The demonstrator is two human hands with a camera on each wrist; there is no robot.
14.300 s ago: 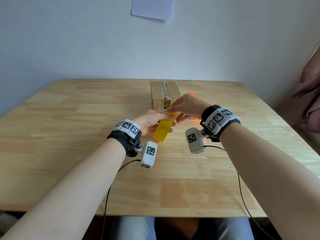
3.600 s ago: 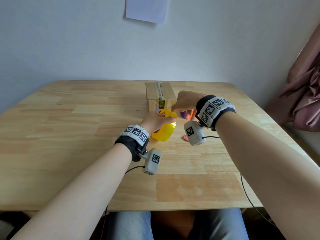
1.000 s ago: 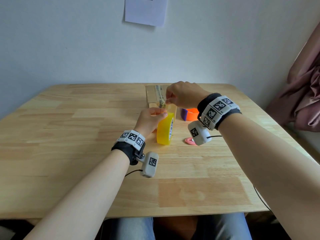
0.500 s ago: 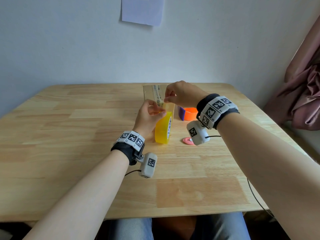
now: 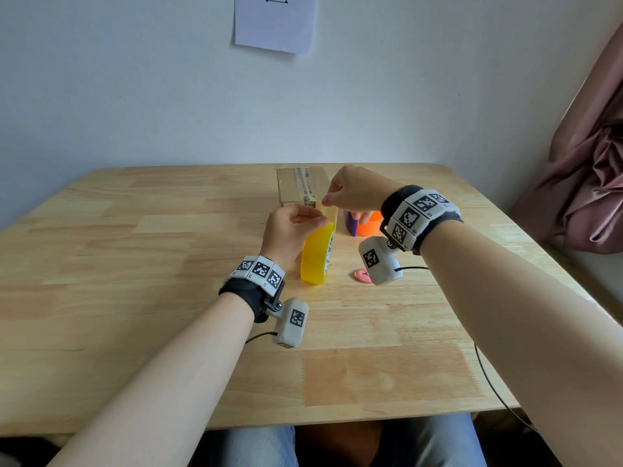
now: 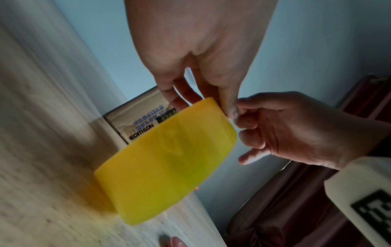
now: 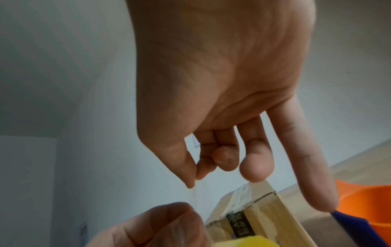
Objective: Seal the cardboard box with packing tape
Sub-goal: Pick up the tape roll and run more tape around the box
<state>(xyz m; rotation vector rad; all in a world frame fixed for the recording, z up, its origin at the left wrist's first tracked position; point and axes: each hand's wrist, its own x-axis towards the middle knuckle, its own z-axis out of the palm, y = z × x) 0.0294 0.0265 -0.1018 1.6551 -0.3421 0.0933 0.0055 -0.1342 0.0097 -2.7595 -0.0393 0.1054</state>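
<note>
A small cardboard box [image 5: 301,187] lies at the back middle of the wooden table [image 5: 135,298], with old printed tape along its top. In front of it a yellow tape roll [image 5: 317,254] stands on edge. My left hand [image 5: 317,219] holds the roll at its top, thumb and fingers either side of the roll [image 6: 167,160]. My right hand [image 5: 326,202] is just above and pinches the tape's free end between thumb and forefinger [image 7: 193,182]. A short clear strip runs from the pinch down to the roll. The box [image 7: 243,222] shows behind both hands.
An orange and purple object [image 5: 362,224] sits right of the roll, partly behind my right wrist. A small pink round thing [image 5: 360,275] lies on the table under the right wrist camera. Pink curtain [image 5: 586,183] hangs at the right. A paper sheet [image 5: 276,21] is on the wall.
The roll, earlier held in the air before the box, now stands on the table. Over the last second my right hand has pinched the tape end and lifted it slightly.
</note>
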